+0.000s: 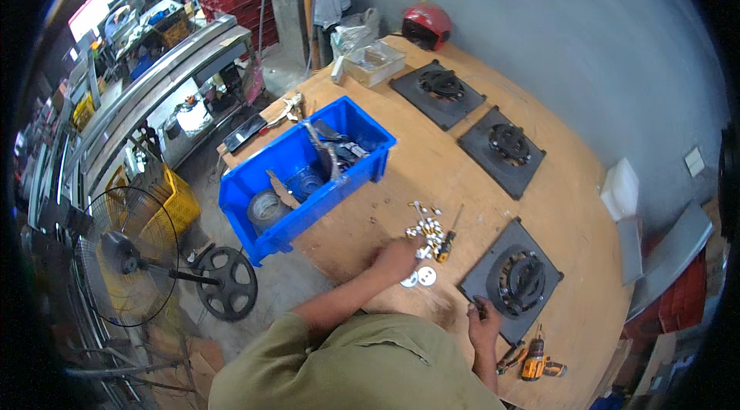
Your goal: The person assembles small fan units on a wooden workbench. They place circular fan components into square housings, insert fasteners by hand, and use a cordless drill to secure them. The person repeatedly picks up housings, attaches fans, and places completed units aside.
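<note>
My left hand [399,259] reaches into a pile of small white and brass-coloured parts [428,230] on the wooden table; its fingertips are hard to make out. Two flat white discs [426,277] lie just below that hand. Beside the pile rests a screwdriver [444,250] with a yellow and black handle. My right hand [484,319] is at the near-left edge of a black square plate [479,277] bearing a round, ribbed black part [523,280]. The fingers of this hand are curled together, and what they hold, if anything, is too small to name.
A yellow and black cordless drill [536,364] lies near my right forearm. At left stands a blue bin [339,198] of metal parts. Two more black plates [482,149] lie farther back, near a red helmet [426,25]. A standing fan [123,252] is left of the table.
</note>
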`<state>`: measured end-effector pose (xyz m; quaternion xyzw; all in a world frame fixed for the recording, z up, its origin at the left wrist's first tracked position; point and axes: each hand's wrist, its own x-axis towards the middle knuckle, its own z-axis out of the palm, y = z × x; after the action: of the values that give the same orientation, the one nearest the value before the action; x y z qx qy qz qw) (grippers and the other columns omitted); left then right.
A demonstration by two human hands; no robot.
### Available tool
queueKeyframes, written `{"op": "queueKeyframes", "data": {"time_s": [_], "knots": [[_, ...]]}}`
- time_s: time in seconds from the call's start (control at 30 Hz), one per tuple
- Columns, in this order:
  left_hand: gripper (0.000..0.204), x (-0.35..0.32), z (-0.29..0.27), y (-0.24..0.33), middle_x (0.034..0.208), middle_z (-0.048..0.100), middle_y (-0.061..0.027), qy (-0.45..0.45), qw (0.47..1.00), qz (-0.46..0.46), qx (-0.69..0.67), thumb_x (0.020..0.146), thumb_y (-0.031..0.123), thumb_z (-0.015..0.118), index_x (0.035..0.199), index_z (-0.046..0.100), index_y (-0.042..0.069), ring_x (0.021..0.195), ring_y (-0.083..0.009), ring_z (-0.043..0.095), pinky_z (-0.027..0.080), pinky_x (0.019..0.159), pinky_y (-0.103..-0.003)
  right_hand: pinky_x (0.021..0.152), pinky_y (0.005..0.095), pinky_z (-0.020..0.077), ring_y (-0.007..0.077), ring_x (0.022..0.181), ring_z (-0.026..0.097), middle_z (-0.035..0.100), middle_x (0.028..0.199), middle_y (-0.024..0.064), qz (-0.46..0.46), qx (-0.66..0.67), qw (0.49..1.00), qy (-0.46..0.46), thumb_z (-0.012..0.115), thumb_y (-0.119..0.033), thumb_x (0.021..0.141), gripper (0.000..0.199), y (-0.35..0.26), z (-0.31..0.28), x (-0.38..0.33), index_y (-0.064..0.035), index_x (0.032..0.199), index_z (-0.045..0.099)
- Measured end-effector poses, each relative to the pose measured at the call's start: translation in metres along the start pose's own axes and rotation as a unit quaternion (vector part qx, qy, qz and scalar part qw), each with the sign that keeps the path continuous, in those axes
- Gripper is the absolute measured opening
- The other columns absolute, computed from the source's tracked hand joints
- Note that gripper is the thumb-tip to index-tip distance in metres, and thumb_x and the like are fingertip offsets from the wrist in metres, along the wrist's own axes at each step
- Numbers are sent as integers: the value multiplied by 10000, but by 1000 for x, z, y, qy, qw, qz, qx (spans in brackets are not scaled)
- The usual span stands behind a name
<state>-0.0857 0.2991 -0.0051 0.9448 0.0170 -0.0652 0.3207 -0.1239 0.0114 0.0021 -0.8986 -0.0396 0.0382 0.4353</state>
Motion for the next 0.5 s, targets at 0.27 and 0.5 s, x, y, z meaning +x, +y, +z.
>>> {"op": "queueKeyframes", "data": {"time_s": [0.27,0.5], "knots": [[391,-25,-82,-8,992,684,-159,-123,952,266,-93,912,241,569,1291,537,148,895,-368,675,522,750,-483,552,285,502,176,664,652,680,810,95,128,298,919,-226,668,-154,915,188,-117,85,38,-5,1027,647],[482,-13,-172,-54,1246,615,-151,-139,970,193,-48,846,282,653,1302,579,145,1156,-330,585,456,995,-450,589,283,514,178,701,667,709,855,108,125,323,915,-205,665,-40,894,134,-143,104,50,28,1008,653]]}}
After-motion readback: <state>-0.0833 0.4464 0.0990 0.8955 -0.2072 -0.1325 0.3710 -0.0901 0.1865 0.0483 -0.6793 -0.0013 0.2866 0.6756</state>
